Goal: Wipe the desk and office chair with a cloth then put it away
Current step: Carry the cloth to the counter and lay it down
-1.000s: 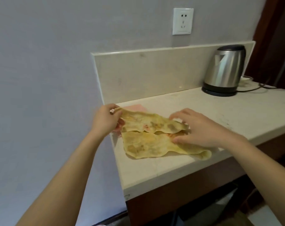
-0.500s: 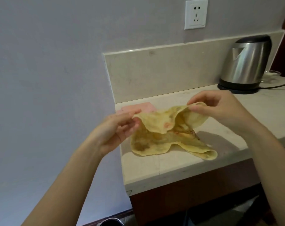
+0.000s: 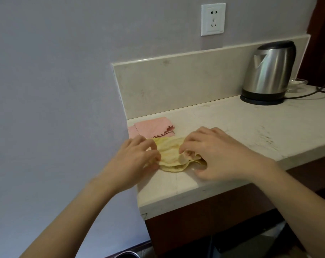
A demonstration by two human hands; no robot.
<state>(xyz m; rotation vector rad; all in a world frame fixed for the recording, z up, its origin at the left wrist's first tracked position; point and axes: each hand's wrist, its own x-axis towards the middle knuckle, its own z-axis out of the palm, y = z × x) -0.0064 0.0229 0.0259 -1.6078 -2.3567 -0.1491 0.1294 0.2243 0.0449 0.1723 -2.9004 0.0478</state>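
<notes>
A stained yellow cloth (image 3: 171, 155) lies folded into several layers on the pale stone desk (image 3: 241, 131), near its left front corner. My left hand (image 3: 137, 161) pinches the cloth's left edge. My right hand (image 3: 217, 155) rests on its right side, fingers curled into the folds. Both hands cover part of the cloth. No office chair shows in the head view.
A folded pink cloth (image 3: 154, 128) lies just behind the yellow one, against the backsplash. A steel kettle (image 3: 269, 71) on its base stands at the back right, its cord trailing right beside a small glass dish (image 3: 297, 82). A wall socket (image 3: 213, 19) sits above. The desk's left edge drops off beside my left hand.
The cloth was spread flat, then lifted by one edge, and now lies folded over into a smaller stack. Both hands came down and closer together on it.
</notes>
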